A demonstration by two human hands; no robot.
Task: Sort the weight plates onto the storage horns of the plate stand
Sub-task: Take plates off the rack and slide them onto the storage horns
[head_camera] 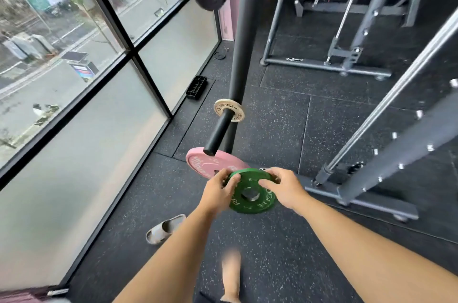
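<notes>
Plate stand (244, 55): dark upright, white plate (229, 111) on middle horn (218, 132). Pink plate (210, 162): low, behind. Green plate (252, 191): on lowest horn, left hand (219, 190) and right hand (282, 185) pinching opposite rims. Advice: keep bore square, push evenly.

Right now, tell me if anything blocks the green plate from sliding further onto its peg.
Nothing visible does. Both the left hand and right hand grip the green plate by its rim, its hole already around the peg's end. The pink plate sits behind it on the stand, possibly on the same peg.
</notes>
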